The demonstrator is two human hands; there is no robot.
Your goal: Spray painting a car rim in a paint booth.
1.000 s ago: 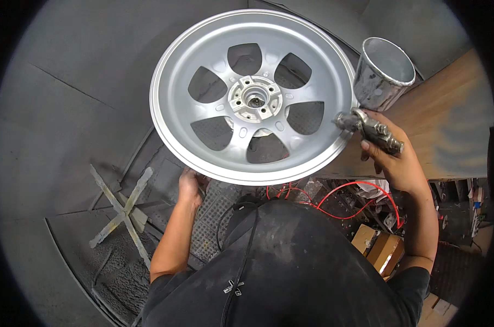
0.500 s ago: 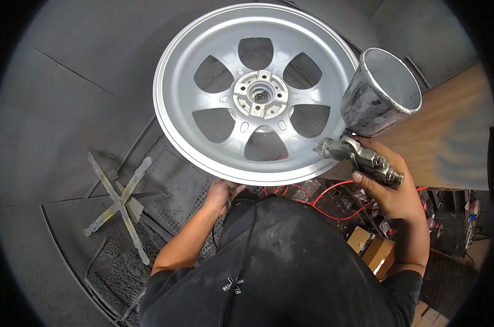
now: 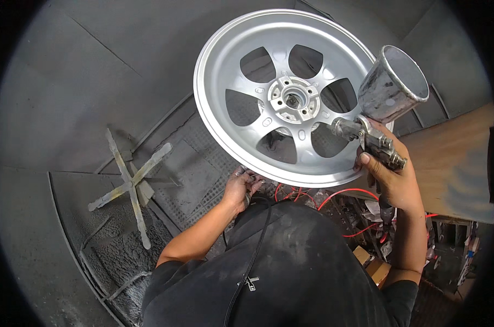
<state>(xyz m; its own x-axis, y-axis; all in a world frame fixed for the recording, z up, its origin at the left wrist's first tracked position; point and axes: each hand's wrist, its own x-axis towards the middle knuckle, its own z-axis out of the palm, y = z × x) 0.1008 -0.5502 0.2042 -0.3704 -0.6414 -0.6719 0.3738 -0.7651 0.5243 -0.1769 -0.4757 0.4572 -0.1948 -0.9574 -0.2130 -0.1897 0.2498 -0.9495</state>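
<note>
A silver alloy wheel (image 3: 228, 117) with several spokes and a bare metal hub fills the upper middle, its barrel facing me. My right hand (image 3: 391, 177) grips a metal spray gun (image 3: 371, 140), whose nozzle points left across the wheel's lower right side. On top of the gun sits a paint-stained cup (image 3: 387, 90). By the wheel's lower left edge is my left hand (image 3: 240, 191), fingers loosely curled and apart. Those fingertips are close to the rim or touching it; I cannot tell which. Dark smudges mark them. Whatever bears the wheel is mostly hidden behind it.
An X-shaped metal stand (image 3: 131, 185), crusted with paint, stands at the left. Grey panels surround the work area. A wooden board (image 3: 449, 158) lies at the right. Red hose (image 3: 339, 191) loops below the wheel, near clutter and a cardboard box (image 3: 377, 270).
The wheel has turned about its hub, and it and the stand appear farther right as the view shifts. My left hand shows more fully beside the rim. The spray gun stays in my right hand.
</note>
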